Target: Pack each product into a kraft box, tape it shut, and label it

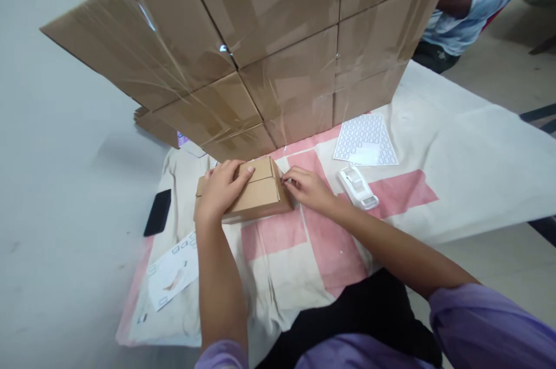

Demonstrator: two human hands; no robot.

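Note:
A small brown cardboard box lies on the cloth-covered table, its top flaps folded closed with a seam along the middle. My left hand grips the box's left part from above, thumb on the top and fingers over the far side. At the box's right end, my right hand has its fingertips pinched together against the end face, by the seam. Whatever those fingertips hold, if anything, is too small to make out. Just right of that hand sits a white tape dispenser.
A tall stack of taped cardboard boxes rises directly behind the small box. Label sheets lie at the right, another sheet at the left. A black phone rests near the table's left edge. Another person is at the far right.

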